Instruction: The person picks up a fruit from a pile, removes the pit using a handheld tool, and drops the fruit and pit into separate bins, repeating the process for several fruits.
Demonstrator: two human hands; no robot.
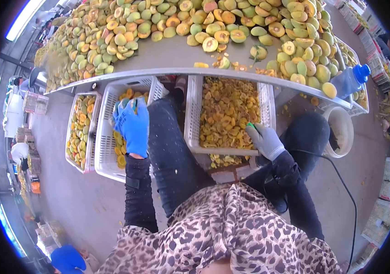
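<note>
Below the front edge of the table (167, 59), which runs as a curved band across the upper half of the frame, three white slatted crates sit on the floor. The middle crate (108, 132) and the right crate (192, 118) have their long axes running away from the person, toward the table, and the person's dark-trousered left leg (172, 150) fills the gap between them, leaving little open room there. A third crate (81, 130) lies just beside the middle one, toward the left of the frame, with bare floor beyond it. The left hand (132, 125), in a blue glove, hangs over the middle crate with its back to the camera and fingers pointing up the frame; its grip is curled around a fruit half (128, 103) that shows only partly, so I cannot tell which way it points. The right hand (264, 140), in a grey glove, rests at the near right corner of the right crate, its grip clenched on a small green-tipped tool (251, 124) that points up-left over the pitted fruit halves (224, 109). A white bucket (343, 132) stands at the right, well apart from that hand, and a blue-capped bottle (351, 80) lies on the table's right end.
</note>
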